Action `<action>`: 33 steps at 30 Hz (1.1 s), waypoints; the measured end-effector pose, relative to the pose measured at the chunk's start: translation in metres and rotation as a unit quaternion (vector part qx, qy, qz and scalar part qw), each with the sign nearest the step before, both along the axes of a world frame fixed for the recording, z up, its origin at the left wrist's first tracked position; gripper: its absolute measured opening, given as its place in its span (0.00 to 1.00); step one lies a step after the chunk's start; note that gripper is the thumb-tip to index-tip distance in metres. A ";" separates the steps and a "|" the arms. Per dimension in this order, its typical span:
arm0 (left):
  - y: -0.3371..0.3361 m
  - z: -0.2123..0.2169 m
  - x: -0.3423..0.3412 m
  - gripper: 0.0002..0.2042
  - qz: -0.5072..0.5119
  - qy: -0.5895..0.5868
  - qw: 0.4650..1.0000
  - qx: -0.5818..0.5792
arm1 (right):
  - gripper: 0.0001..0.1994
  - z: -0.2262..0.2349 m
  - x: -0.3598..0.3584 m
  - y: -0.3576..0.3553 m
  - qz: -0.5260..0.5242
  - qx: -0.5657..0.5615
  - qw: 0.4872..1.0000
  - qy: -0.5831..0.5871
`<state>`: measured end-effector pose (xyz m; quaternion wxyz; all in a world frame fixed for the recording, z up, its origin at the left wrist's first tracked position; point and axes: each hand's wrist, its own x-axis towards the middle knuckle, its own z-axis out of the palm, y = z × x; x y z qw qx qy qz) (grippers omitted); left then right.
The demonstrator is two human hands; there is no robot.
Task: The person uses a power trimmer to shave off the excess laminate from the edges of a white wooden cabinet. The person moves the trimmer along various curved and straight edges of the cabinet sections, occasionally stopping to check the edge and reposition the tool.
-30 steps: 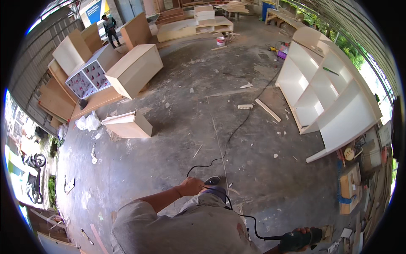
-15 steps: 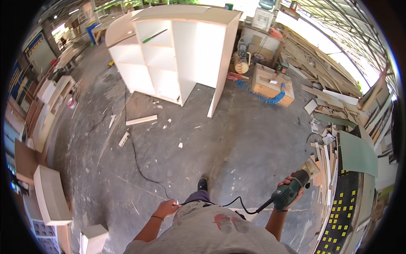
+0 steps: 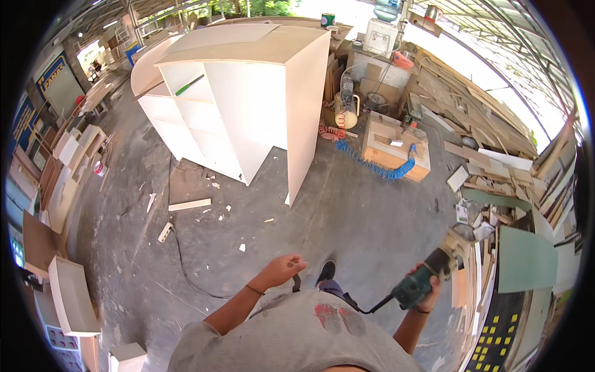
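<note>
My right hand grips a dark green trim router, with its clear base pointing up and away beside the stacked strips on the right. A black power cord leaves the router's near end and passes in front of my shirt. My left hand is raised ahead of my body with its fingers curled together. A dark stretch of the cord shows just under those fingers; the rest of that grip is hidden. Farther off stands a large white cabinet with open compartments, a green-handled tool lying in one.
A power strip with a trailing lead and a wood strip lie on the concrete floor among scraps. A compressor and a wooden box with a blue coiled hose stand at the back right. Offcuts pile along the right.
My left hand has risen and moved forward and to the right. The router has shifted slightly. My view has moved nearer the cabinet, which now sits farther left.
</note>
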<state>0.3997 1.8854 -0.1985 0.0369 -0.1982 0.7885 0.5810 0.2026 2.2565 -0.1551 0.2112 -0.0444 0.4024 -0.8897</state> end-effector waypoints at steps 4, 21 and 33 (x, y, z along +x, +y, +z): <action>0.033 0.042 -0.107 0.33 -0.061 0.069 0.990 0.104 | 0.30 0.040 -0.102 -0.047 0.140 0.083 0.987 -0.005; -0.060 0.111 -0.251 0.36 0.178 0.241 0.954 -0.014 | 0.34 0.069 -0.336 -0.219 0.376 0.100 0.921 -0.032; -0.267 0.197 -0.301 0.38 0.342 0.336 0.748 -0.458 | 0.41 0.048 -0.428 -0.265 0.182 0.054 0.982 -0.014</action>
